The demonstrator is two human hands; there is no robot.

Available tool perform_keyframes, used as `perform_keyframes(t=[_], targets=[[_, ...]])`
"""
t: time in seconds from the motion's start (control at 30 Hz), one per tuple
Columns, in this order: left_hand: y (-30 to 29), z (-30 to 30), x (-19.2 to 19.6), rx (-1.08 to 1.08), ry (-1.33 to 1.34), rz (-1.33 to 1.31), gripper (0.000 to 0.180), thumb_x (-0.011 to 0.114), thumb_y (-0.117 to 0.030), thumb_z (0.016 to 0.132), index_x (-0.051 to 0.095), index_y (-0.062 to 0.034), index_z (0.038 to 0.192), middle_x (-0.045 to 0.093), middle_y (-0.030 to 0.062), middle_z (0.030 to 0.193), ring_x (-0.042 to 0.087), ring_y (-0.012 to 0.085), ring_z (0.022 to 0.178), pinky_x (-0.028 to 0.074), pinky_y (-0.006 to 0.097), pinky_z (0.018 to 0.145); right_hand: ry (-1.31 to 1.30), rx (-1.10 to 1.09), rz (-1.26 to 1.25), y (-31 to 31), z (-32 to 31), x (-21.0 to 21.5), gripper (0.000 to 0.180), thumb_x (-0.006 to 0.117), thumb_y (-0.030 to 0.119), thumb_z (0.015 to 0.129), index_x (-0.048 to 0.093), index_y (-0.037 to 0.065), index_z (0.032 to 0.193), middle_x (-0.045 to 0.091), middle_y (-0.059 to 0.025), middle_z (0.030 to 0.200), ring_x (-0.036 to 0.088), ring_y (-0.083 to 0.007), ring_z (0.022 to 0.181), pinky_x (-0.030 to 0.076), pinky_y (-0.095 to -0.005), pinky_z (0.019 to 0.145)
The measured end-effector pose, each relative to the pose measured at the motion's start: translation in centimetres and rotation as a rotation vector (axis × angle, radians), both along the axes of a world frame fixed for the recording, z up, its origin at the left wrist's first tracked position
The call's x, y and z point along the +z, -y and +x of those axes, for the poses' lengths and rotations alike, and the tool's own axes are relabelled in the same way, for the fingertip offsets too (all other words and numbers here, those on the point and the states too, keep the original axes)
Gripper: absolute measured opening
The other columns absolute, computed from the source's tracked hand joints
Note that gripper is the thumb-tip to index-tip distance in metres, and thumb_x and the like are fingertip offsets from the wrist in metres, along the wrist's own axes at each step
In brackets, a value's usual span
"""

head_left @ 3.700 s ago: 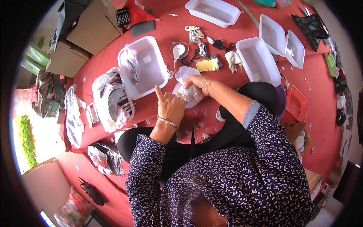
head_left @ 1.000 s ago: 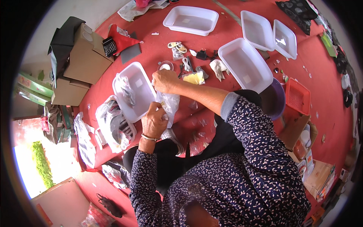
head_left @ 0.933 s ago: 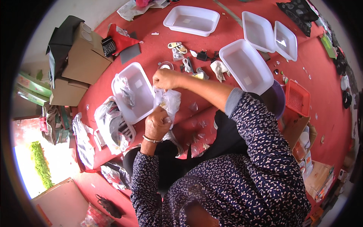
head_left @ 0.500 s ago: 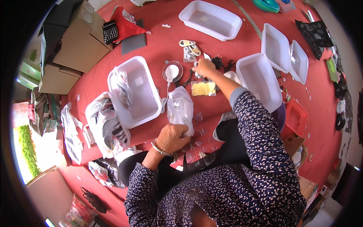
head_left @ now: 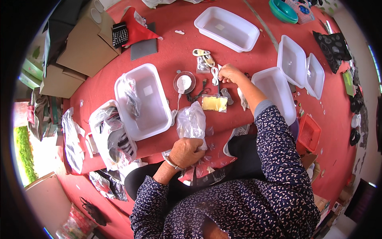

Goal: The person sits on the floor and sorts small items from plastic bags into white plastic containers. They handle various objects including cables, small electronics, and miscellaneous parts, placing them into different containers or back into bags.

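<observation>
Here's the translucent white plastic bag (head_left: 191, 119), crumpled on the red cloth (head_left: 167, 55) before the person, its near end clamped in the left hand (head_left: 185, 152). Thin film, so a hard tug could tear it; a slack grip might let any contents slip out, though which end opens is unclear. Out beyond, the right hand (head_left: 231, 73), fingers bunched, is just beside the coiled white cable (head_left: 215, 76); whether it grips anything, one can't tell. A hasty lift there could snag the dark leads (head_left: 204, 84) near the flat yellow packet in clear film (head_left: 214, 104). And leftward, the thin white cord (head_left: 174, 115) runs between bag and white rectangular plastic tub (head_left: 157, 113): drag the bag that way and it may catch.
</observation>
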State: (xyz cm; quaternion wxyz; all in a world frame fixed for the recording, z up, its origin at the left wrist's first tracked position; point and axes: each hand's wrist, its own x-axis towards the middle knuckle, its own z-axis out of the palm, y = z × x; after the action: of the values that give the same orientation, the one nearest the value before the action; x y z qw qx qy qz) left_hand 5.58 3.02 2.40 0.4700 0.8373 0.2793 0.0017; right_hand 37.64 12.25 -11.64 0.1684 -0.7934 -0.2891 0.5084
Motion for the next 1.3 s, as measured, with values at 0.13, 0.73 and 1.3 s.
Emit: perform_keyframes(t=[0.13, 0.73, 1.3], targets=[[0.2, 0.0, -0.4, -0.005, -0.001, 0.018, 0.015, 0.057, -0.017, 0.066, 0.051, -0.0045, 0.061, 0.053, 0.0149, 0.057, 0.055, 0.0334, 0.057, 0.044, 0.040, 0.053, -0.024, 0.076, 0.153, -0.5, 1.6, 0.7, 0.013, 0.055, 0.010, 0.071, 0.060, -0.001, 0.077, 0.062, -0.0103, 0.066, 0.056, -0.0143, 0.046, 0.039, -0.0258, 0.036], [0.4, 0.7, -1.3, -0.034, -0.016, 0.069, 0.015, 0.058, -0.018, 0.066, 0.052, -0.0042, 0.065, 0.054, 0.0142, 0.059, 0.056, 0.0319, 0.059, 0.044, 0.039, 0.053, 0.781, 0.174, 0.128, -1.0, -4.8, 0.2, 0.033, 0.064, 0.017, 0.064, 0.057, 0.003, 0.094, 0.059, -0.0163, 0.097, 0.057, -0.0297, 0.091, 0.047, -0.0391, 0.075], [0.6, 0.6, -1.1, -0.034, 0.017, 0.028, 0.014, 0.061, -0.015, 0.064, 0.052, -0.0043, 0.064, 0.054, 0.0128, 0.057, 0.056, 0.0309, 0.056, 0.044, 0.038, 0.051, 0.858, 0.454, 0.583, -10.8, -2.3, -0.2, 0.020, 0.053, 0.010, 0.066, 0.057, 0.004, 0.085, 0.054, -0.0153, 0.098, 0.048, -0.0302, 0.100, 0.035, -0.0385, 0.089]])
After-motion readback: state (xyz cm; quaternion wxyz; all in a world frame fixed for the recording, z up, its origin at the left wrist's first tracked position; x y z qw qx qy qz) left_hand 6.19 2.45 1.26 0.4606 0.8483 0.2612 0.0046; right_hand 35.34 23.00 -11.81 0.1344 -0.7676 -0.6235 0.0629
